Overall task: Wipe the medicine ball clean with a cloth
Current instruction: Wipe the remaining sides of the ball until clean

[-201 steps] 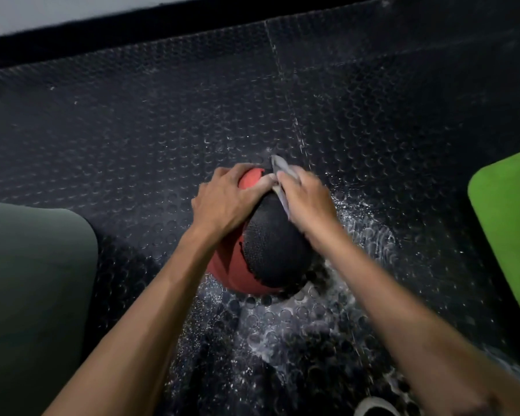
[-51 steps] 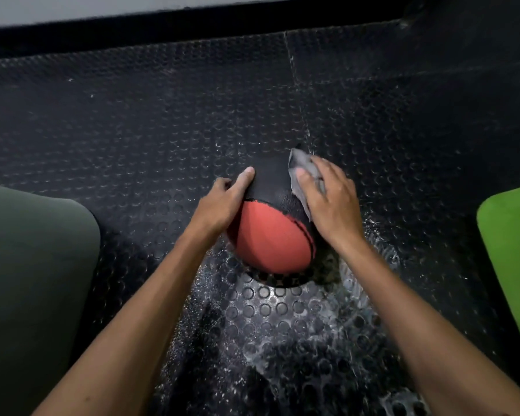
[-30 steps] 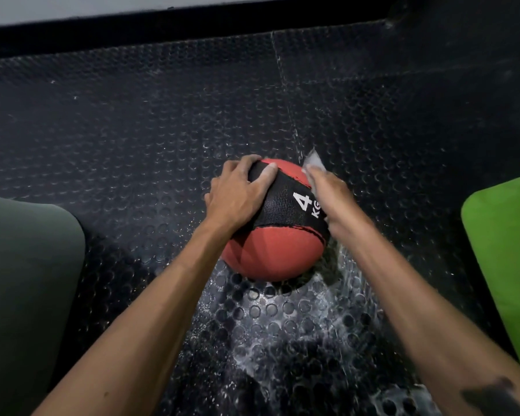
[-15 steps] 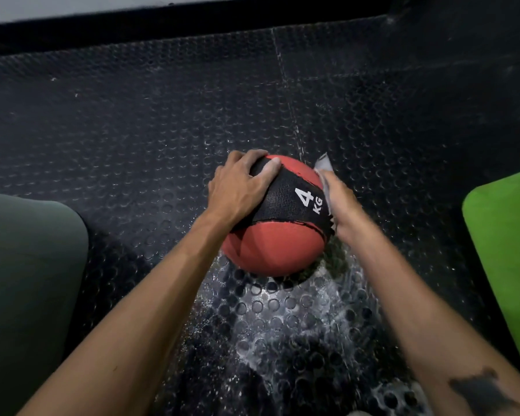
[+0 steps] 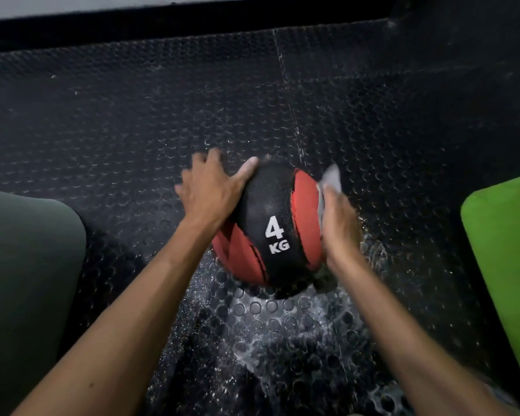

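Observation:
A red and black medicine ball [image 5: 270, 226] marked "4 KG" sits on the black studded rubber floor [image 5: 132, 130]. My left hand [image 5: 210, 187] rests on the ball's upper left side, fingers spread and blurred with motion, thumb lying along the black band. My right hand [image 5: 339, 226] presses a grey cloth [image 5: 330, 181] flat against the ball's right side; the cloth's top corner sticks up above my fingers. Most of the cloth is hidden between palm and ball.
The floor around and in front of the ball is wet and glistening [image 5: 282, 331]. A dark green mat [image 5: 24, 280] lies at the left, a bright green mat [image 5: 505, 250] at the right. A black skirting and pale wall [image 5: 162, 13] close off the far side.
The ball has turned so the "4 KG" band now faces me upright. My left hand shifted out to the ball's left with fingers spread. My right hand and cloth slid down the right side.

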